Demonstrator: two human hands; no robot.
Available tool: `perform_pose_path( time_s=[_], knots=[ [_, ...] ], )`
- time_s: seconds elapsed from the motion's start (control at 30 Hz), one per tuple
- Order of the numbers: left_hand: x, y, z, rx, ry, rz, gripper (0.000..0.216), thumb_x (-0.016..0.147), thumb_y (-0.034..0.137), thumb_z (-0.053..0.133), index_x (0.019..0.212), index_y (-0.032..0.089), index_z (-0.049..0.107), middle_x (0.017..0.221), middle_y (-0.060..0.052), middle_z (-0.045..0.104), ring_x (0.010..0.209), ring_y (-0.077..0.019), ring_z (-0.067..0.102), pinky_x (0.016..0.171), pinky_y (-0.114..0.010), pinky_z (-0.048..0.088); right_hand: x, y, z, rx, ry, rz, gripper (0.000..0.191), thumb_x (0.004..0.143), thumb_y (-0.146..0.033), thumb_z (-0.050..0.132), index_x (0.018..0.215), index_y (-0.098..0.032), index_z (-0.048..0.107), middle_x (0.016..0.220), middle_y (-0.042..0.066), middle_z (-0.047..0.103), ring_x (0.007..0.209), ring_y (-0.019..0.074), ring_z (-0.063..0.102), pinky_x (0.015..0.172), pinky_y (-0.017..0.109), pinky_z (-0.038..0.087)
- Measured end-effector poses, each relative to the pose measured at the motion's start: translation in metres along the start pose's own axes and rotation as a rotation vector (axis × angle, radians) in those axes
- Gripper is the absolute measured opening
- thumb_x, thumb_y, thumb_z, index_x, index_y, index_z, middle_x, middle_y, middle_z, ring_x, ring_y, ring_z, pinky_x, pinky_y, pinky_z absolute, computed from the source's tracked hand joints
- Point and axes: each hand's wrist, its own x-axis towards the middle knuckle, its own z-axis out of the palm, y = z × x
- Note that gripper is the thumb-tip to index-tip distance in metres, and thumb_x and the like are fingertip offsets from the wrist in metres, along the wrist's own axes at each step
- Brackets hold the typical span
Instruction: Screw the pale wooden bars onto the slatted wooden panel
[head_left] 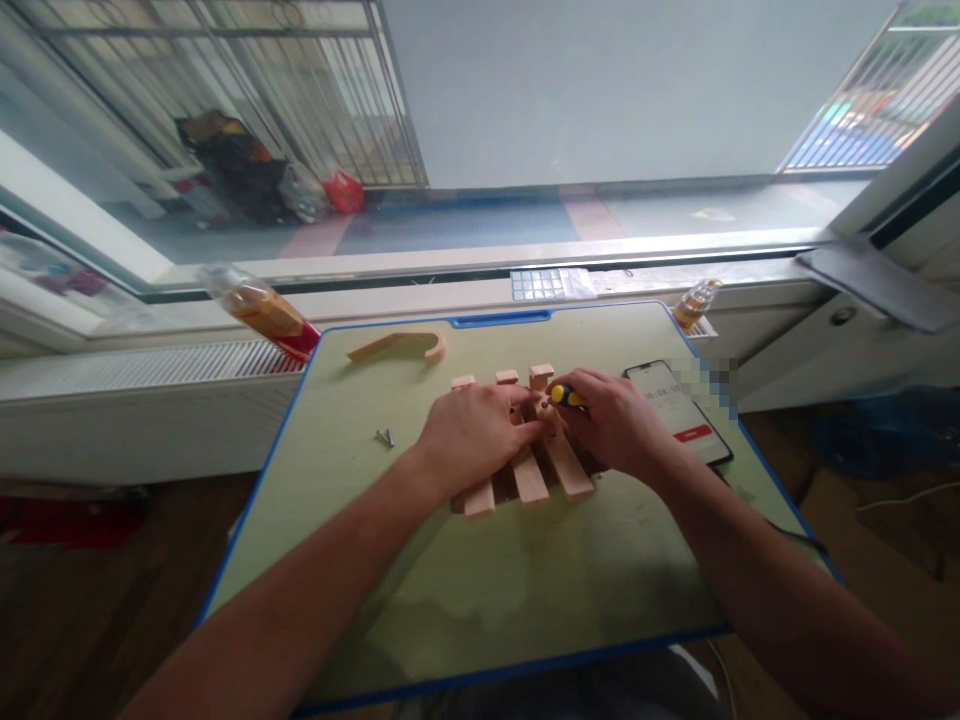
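A small wooden slatted frame (531, 478) lies near the middle of the table, its pale slats running away from me. My left hand (474, 430) rests over its left and middle slats and grips it, thumb and index finger reaching to the right-hand slat. My right hand (609, 415) is closed around a screwdriver (568, 397) with a yellow and black handle, held low over the right slat. The screwdriver's tip, close to my left fingertips, is too small to make out. Part of the frame is hidden under both hands.
On the green table (420, 580) with a blue edge lie a curved wooden piece (401, 346), a few screws (385, 437) and a phone (679, 410) showing a timer. Bottles (262, 310) stand beyond the far corners, below a window. A blister pack (537, 285) is on the sill.
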Motion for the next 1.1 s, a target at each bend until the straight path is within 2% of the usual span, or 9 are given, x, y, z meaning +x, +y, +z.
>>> perform_pose_path(
  time_s=[0.13, 0.37, 0.57, 0.77, 0.9, 1.0, 1.1],
  knots=[
    [0.0, -0.004, 0.001, -0.026, -0.001, -0.024, 0.039, 0.092, 0.065, 0.07, 0.122, 0.044, 0.083, 0.097, -0.002, 0.086, 0.089, -0.0292, 0.079, 0.072, -0.035, 0.051, 0.002, -0.003, 0.004, -0.005, -0.013, -0.02, 0.019, 0.1, -0.023, 0.061, 0.112, -0.019, 0.074, 0.11, 0.011, 0.08, 0.093, 0.0261, 0.074, 0.079, 0.034, 0.048],
    [-0.001, -0.009, 0.002, -0.003, -0.015, -0.045, 0.045, 0.089, 0.072, 0.069, 0.123, 0.046, 0.082, 0.097, -0.002, 0.085, 0.094, -0.0312, 0.078, 0.077, -0.036, 0.054, 0.005, -0.002, 0.016, 0.205, 0.045, 0.039, 0.009, 0.098, -0.028, 0.072, 0.102, -0.02, 0.075, 0.099, 0.008, 0.081, 0.086, 0.0222, 0.072, 0.078, 0.031, 0.049],
    [-0.002, -0.01, 0.003, 0.03, -0.01, -0.063, 0.046, 0.088, 0.073, 0.07, 0.126, 0.048, 0.081, 0.098, -0.003, 0.085, 0.098, -0.033, 0.078, 0.078, -0.038, 0.056, 0.008, 0.0, 0.021, 0.159, 0.077, 0.079, 0.015, 0.094, -0.031, 0.075, 0.083, -0.021, 0.071, 0.081, 0.003, 0.075, 0.071, 0.0183, 0.063, 0.068, 0.029, 0.042],
    [-0.001, -0.012, 0.002, 0.026, -0.012, -0.057, 0.043, 0.087, 0.072, 0.07, 0.123, 0.05, 0.082, 0.097, -0.002, 0.085, 0.098, -0.0337, 0.079, 0.078, -0.039, 0.057, 0.005, 0.002, 0.025, 0.126, 0.081, 0.079, 0.014, 0.094, -0.031, 0.072, 0.085, -0.021, 0.069, 0.078, 0.002, 0.072, 0.069, 0.0172, 0.059, 0.067, 0.029, 0.039],
    [0.0, -0.013, 0.002, 0.006, -0.017, -0.055, 0.043, 0.087, 0.071, 0.072, 0.124, 0.051, 0.082, 0.099, -0.002, 0.086, 0.1, -0.033, 0.079, 0.079, -0.038, 0.057, 0.006, 0.0, 0.025, 0.106, 0.062, 0.071, 0.019, 0.094, -0.031, 0.069, 0.079, -0.023, 0.061, 0.075, 0.001, 0.067, 0.068, 0.0166, 0.054, 0.065, 0.029, 0.035],
    [0.001, -0.015, 0.004, 0.002, -0.013, -0.058, 0.045, 0.086, 0.072, 0.072, 0.125, 0.051, 0.081, 0.101, -0.002, 0.086, 0.102, -0.0332, 0.078, 0.081, -0.039, 0.058, 0.009, -0.002, 0.024, 0.114, 0.036, 0.111, 0.023, 0.093, -0.031, 0.068, 0.075, -0.023, 0.057, 0.072, 0.0, 0.063, 0.065, 0.016, 0.05, 0.062, 0.029, 0.032],
    [0.002, -0.017, 0.007, 0.002, -0.004, -0.049, 0.044, 0.087, 0.073, 0.07, 0.124, 0.052, 0.081, 0.1, -0.001, 0.086, 0.101, -0.0345, 0.078, 0.081, -0.041, 0.058, 0.01, -0.003, 0.025, 0.153, 0.013, 0.165, 0.02, 0.092, -0.032, 0.068, 0.076, -0.024, 0.06, 0.072, -0.001, 0.064, 0.066, 0.0162, 0.052, 0.062, 0.029, 0.034]
  ],
)
